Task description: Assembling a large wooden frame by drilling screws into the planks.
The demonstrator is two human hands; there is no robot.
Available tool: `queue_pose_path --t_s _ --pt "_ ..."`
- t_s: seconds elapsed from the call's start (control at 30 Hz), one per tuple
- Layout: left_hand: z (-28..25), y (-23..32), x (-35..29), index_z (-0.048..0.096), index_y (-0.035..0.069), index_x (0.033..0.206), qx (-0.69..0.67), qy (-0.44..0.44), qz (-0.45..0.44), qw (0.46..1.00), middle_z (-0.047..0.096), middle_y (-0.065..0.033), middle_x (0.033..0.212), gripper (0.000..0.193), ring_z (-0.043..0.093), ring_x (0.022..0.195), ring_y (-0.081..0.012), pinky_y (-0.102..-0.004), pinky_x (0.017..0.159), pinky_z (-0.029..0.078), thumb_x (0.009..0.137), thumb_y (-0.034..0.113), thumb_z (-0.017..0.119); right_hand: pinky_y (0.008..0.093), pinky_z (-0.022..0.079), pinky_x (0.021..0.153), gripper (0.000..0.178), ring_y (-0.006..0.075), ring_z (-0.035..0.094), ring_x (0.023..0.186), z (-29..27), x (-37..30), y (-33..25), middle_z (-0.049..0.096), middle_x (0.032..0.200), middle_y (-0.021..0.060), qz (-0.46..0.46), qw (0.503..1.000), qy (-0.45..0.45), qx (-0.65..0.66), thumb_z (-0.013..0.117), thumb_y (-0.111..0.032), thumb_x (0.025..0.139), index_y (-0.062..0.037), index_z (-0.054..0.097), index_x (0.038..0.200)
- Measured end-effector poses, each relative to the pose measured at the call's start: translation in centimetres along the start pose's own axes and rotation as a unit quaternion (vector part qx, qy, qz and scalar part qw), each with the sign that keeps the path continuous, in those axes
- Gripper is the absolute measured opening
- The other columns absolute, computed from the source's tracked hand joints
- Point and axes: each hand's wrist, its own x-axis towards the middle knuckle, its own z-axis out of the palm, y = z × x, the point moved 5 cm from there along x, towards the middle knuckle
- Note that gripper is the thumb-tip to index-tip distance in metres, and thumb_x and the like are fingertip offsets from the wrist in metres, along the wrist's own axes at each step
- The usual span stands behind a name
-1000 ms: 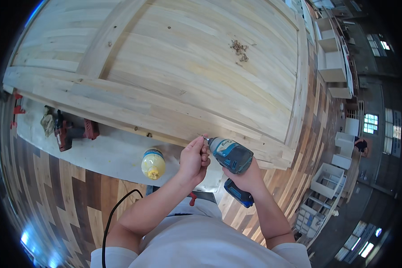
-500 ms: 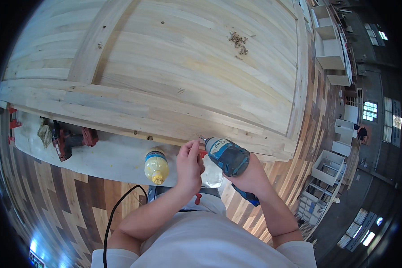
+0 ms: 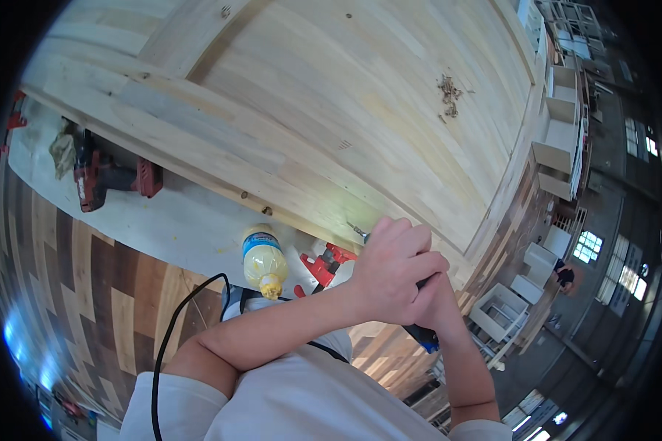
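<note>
My right hand (image 3: 435, 305) is wrapped round the handle of an impact driver (image 3: 424, 338), whose blue-edged battery shows below it. Over the driver's body my left hand (image 3: 393, 268) is closed, hiding most of the tool. Past the fingers the driver's bit (image 3: 360, 232) points at the near rail of a large pale wooden panel (image 3: 309, 176), and a light shines on the wood there. A thin screw seems to be at the tip, though it is too small to be sure. A heap of screws (image 3: 449, 95) lies farther back on the panel.
On the white surface at the near side are a red-and-black cordless drill (image 3: 95, 180), a crumpled rag (image 3: 63, 153) and a yellow glue bottle (image 3: 263, 261). A red clamp (image 3: 320, 266) grips the edge beside my left forearm. A black cord (image 3: 171, 331) hangs at my left.
My left hand has left the bit's tip and closed over the driver's body. The view has turned, so the panel slopes more down to the right. A light now shines at the tip.
</note>
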Motion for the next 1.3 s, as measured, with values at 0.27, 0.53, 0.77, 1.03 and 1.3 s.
queue_pose_path --t_s 0.27,0.53,0.77,1.03,1.3 --pt "-1.1 -1.6 -1.0 0.06 0.01 0.072 -0.043 0.035 -0.01 0.998 0.041 -0.0038 0.067 0.016 0.04 0.062 -0.0217 -0.0348 0.061 0.029 0.056 0.012 0.061 0.0289 0.047 0.067 0.027 0.0152 0.059 0.076 0.9 0.8 0.7 0.062 0.081 0.0107 0.064 0.996 -0.045 -0.03 0.065 -0.01 0.068 -0.0027 0.057 0.093" --pt "-1.3 -3.0 -1.8 0.061 0.011 0.073 -0.046 0.083 -0.014 0.995 0.04 -0.0028 0.067 0.017 0.038 0.061 -0.021 -0.0341 0.06 0.028 0.056 0.013 0.062 0.0288 0.046 0.064 0.022 0.015 0.057 0.071 1.4 2.2 0.8 0.059 0.077 0.0091 0.049 0.995 -0.07 -0.05 0.065 -0.008 0.067 -0.0031 0.054 0.086" --pt "-1.3 -3.1 -2.4 0.062 0.013 0.073 -0.049 0.098 -0.018 0.994 0.042 -0.0018 0.067 0.018 0.037 0.059 -0.0199 -0.0331 0.06 0.027 0.056 0.014 0.064 0.03 0.046 0.063 0.022 0.0243 0.058 0.068 1.6 2.2 0.9 0.058 0.076 0.0104 0.037 0.993 -0.079 -0.082 0.063 -0.008 0.067 -0.003 0.054 0.086" --pt "-1.3 -2.8 -2.1 0.061 0.011 0.073 -0.043 0.106 -0.015 0.993 0.04 -0.0026 0.067 0.017 0.037 0.061 -0.0206 -0.0339 0.06 0.027 0.057 0.013 0.062 0.0289 0.046 0.064 0.025 0.0155 0.056 0.069 1.3 2.4 0.6 0.06 0.076 0.0103 0.018 0.992 -0.082 -0.098 0.064 -0.008 0.066 -0.0028 0.055 0.089" --pt "-1.0 -2.7 -2.3 0.062 0.01 0.074 -0.037 0.105 -0.007 0.994 0.043 -0.003 0.067 0.017 0.037 0.061 -0.0207 -0.0333 0.06 0.028 0.057 0.01 0.063 0.0282 0.046 0.064 0.025 0.0115 0.054 0.07 1.5 2.0 1.9 0.061 0.077 0.0101 0.05 0.991 -0.078 -0.096 0.064 -0.009 0.068 -0.0025 0.055 0.091"
